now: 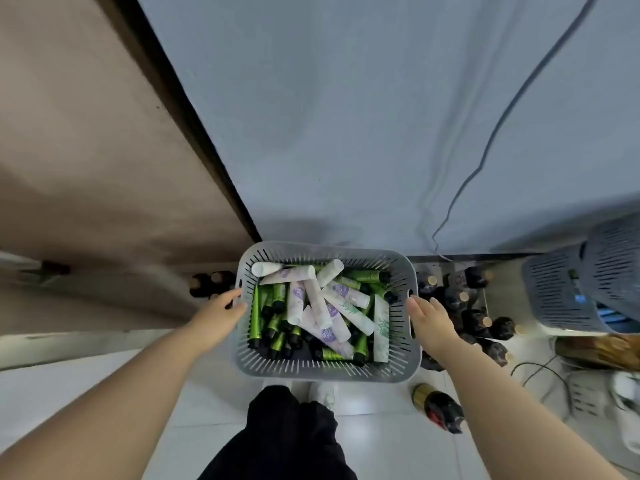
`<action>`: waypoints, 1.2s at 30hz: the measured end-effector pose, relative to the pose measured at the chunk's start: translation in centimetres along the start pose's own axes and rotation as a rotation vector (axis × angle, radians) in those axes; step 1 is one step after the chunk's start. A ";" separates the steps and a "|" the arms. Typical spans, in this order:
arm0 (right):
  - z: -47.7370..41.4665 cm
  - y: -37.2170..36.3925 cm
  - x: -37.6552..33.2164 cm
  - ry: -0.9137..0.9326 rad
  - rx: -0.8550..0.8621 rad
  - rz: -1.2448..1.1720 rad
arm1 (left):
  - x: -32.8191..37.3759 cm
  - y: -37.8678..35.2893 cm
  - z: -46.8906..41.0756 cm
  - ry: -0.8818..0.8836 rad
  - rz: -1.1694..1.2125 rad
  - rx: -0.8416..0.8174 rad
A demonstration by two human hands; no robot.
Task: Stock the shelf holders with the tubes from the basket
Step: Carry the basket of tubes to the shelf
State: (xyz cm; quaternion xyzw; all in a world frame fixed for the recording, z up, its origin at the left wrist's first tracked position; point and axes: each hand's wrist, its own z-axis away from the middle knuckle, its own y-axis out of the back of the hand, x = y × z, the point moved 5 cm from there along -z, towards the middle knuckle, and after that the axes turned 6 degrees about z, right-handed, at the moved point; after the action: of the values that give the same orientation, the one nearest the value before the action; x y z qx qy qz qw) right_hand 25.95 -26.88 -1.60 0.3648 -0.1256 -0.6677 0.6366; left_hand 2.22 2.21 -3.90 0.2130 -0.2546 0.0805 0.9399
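Basket (325,370) of tubes (317,299): left hand (218,313) grips rim, right hand (431,318) flat against opposite wall.

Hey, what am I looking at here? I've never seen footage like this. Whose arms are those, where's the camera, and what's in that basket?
There is no machine here. A person wears a wide-angle camera on the head, looking down, so the arms are their own. The left hand and right hand are at the short sides of a grey slotted basket, by its handle holes. The right hand's fingers look straight; the left hand's grip is unclear. Inside lie green tubes and white tubes. Dark bottles stand beside it.
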 end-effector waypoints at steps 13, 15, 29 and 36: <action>-4.0 -1.8 1.2 -0.255 -0.085 -0.405 | -0.6 -1.7 -3.5 0.168 0.308 -0.092; -4.1 -1.8 0.7 -0.225 -0.089 -0.383 | -0.7 -1.6 -3.6 0.173 0.327 -0.088; 2.9 0.6 -0.4 -0.188 0.086 -0.568 | -0.5 -0.5 0.8 0.173 0.519 -0.098; 11.8 0.1 3.8 -0.262 0.227 -0.727 | 3.4 -1.3 4.2 -0.005 0.394 -0.191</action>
State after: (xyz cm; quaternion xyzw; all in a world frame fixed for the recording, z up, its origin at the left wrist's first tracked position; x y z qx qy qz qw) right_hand 18.68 -34.00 5.44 0.3655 -0.1415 -0.8721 0.2931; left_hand 3.61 -0.65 0.65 0.0694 -0.2999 0.2374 0.9213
